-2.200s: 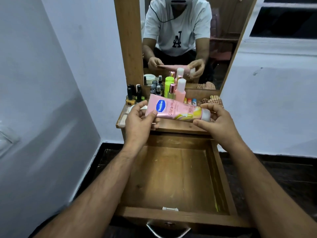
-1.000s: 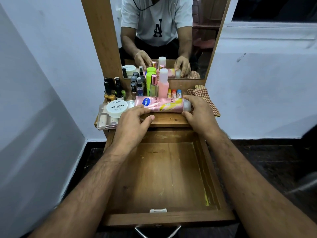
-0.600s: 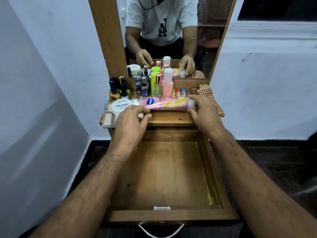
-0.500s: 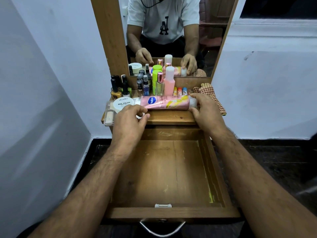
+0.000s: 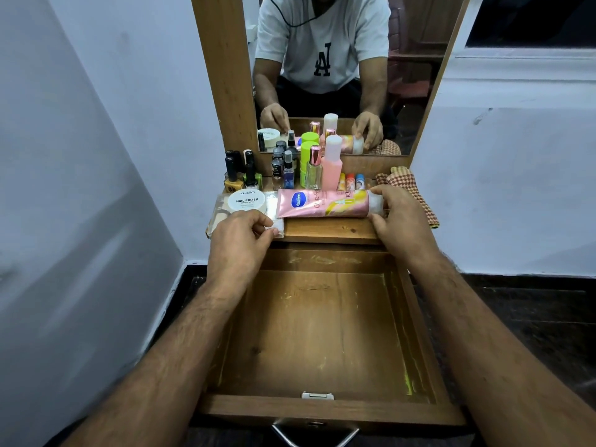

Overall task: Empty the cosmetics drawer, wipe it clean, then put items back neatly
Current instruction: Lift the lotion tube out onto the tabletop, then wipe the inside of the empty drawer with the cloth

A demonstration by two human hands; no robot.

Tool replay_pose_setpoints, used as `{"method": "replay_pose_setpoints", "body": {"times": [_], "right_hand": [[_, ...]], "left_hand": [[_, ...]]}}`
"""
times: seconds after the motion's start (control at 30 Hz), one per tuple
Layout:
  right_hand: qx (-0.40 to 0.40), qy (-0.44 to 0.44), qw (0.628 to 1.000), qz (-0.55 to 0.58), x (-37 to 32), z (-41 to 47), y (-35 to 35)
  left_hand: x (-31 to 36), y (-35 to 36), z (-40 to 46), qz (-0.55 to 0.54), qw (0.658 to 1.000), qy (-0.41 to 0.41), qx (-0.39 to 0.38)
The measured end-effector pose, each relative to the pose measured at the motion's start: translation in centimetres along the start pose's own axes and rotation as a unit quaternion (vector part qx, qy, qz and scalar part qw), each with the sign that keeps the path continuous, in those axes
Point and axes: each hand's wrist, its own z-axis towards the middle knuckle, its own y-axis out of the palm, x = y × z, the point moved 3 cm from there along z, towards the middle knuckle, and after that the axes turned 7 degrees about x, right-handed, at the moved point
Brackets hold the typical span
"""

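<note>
— What do the words say?
— The pink tube says "Vaseline". The white tub says "zudio NAIL POLISH".
— Where are the hands?
— The right hand grips the tube's cap on the shelf. The left hand pinches the clear box at the shelf's edge.
— And the drawer?
— Pulled out, wide open.
</note>
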Motion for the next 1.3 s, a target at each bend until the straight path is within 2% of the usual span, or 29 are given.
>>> {"method": "replay_pose_setpoints", "body": {"times": [0.6, 0.77, 1.0, 1.13, 1.3], "right_hand": [[-0.002, 0.000, 1.000, -0.008, -0.3, -0.1, -0.2], [0.020, 0.000, 1.000, -0.010, -0.7, -0.4, -0.9], [0.082, -0.018, 0.996, -0.018, -0.7, -1.3, -2.8], [0.123, 0.053, 0.991, -0.007, 1.5, -1.4, -4.8], [0.122, 0.231, 0.961, 0.090, 5.5, -1.8, -6.1]], "left_hand": [[0.1, -0.1, 0.0, -0.013, 1.000, -0.002, 0.005], [0.8, -0.1, -0.4, -0.033, 0.999, 0.023, 0.009], [3.4, 0.7, -2.8, -0.087, 0.990, 0.102, -0.054], [5.7, 2.8, -4.7, -0.121, 0.980, 0.109, -0.111], [11.0, 5.3, -5.9, -0.123, 0.976, 0.107, -0.141]]}}
